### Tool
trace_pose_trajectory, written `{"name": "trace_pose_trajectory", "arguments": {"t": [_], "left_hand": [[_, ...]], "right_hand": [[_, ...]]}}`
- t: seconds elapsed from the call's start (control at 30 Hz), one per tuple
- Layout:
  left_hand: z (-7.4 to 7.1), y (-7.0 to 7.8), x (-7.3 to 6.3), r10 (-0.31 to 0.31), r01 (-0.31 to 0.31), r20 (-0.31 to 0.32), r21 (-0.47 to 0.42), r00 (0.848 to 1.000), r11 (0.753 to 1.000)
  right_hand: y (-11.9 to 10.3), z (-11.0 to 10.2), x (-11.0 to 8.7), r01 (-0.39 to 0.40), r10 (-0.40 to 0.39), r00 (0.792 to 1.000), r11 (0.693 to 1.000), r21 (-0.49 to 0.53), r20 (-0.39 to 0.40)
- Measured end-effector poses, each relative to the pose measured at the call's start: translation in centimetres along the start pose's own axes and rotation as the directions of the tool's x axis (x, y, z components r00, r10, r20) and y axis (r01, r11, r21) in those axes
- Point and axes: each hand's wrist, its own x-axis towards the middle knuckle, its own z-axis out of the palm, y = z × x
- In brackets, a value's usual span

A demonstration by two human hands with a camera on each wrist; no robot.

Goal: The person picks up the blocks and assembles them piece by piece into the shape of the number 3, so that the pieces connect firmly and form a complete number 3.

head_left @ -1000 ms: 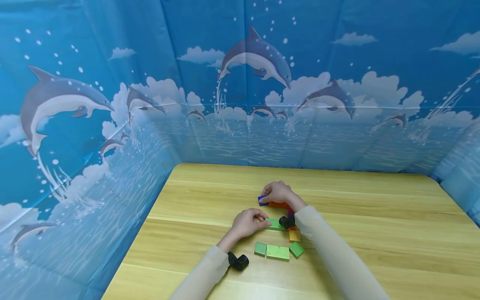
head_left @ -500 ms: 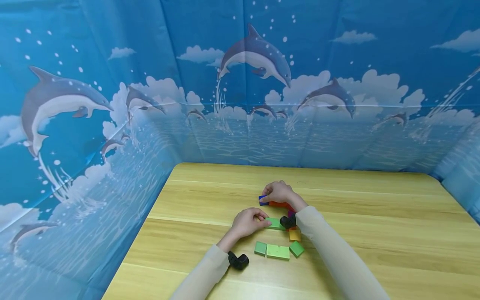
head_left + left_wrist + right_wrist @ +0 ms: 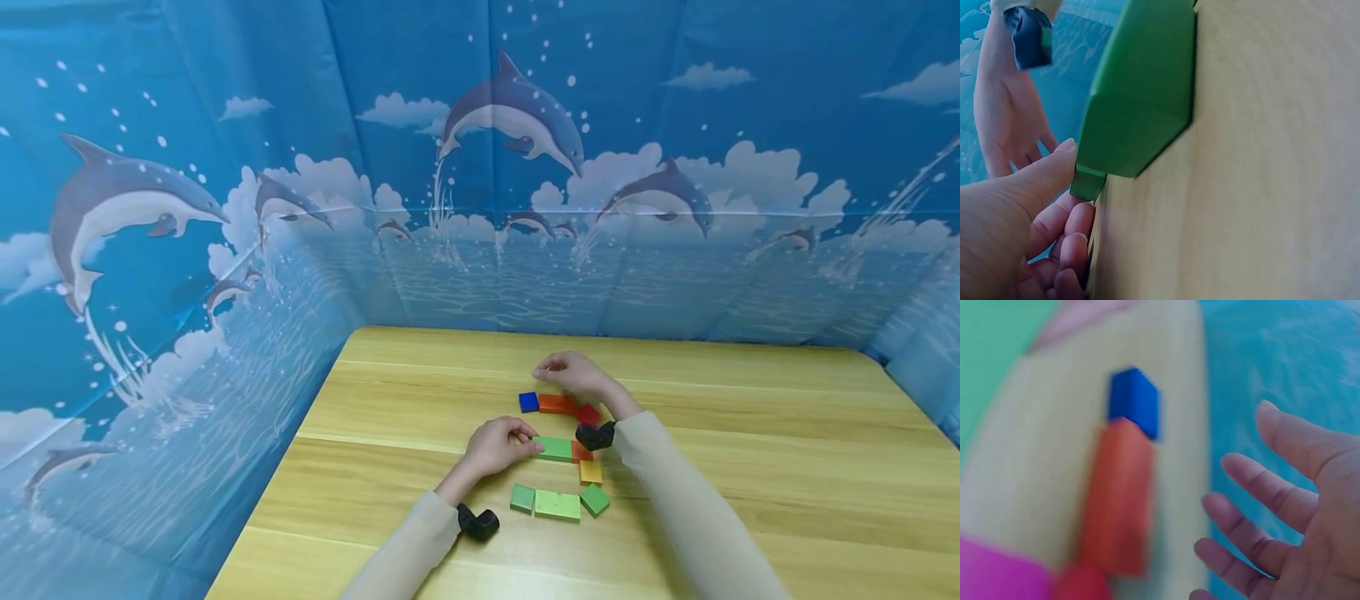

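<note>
My left hand (image 3: 498, 446) pinches the left end of a long green block (image 3: 555, 448) between thumb and fingers. In the left wrist view, that block's end (image 3: 1088, 182) shows at the fingertips, behind a nearer green block (image 3: 1141, 81). My right hand (image 3: 573, 372) hovers behind the back row, fingers spread and holding nothing. Just in front of it lie a blue block (image 3: 528, 402) and a long orange-red block (image 3: 557, 404), set end to end. A red block (image 3: 588, 414) sits at that row's right end. A magenta block (image 3: 1000, 575) shows blurred in the right wrist view.
A small orange block (image 3: 582, 451) and a yellow-orange block (image 3: 591, 472) run down the right side. Nearer lie a small green block (image 3: 522, 498), a light green block (image 3: 557, 505) and a turned green block (image 3: 596, 500). A dolphin-print curtain (image 3: 450, 275) stands behind the wooden table (image 3: 750, 433).
My right hand has let go of the blue block and moved back and to the right, uncovering the orange-red and red blocks. The left hand keeps its place on the long green block.
</note>
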Motion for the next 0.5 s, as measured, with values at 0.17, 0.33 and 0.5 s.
{"name": "trace_pose_trajectory", "arguments": {"t": [0.17, 0.33, 0.5], "left_hand": [[0.1, 0.0, 0.0, 0.005, -0.005, -0.003, -0.003, 1.0, 1.0], [0.0, -0.2, 0.0, 0.001, -0.001, 0.001, 0.009, 1.0, 1.0], [-0.1, -0.4, 0.2, 0.015, -0.015, -0.001, 0.014, 1.0, 1.0]], "right_hand": [[0.0, -3.6, -2.3, 0.033, -0.026, 0.991, 0.998, 0.058, -0.128], [0.4, -5.9, -5.1, 0.043, -0.033, 0.978, 0.998, 0.045, -0.204], [1.2, -6.7, -7.4, 0.057, -0.052, 0.974, 0.998, 0.014, -0.222]]}}
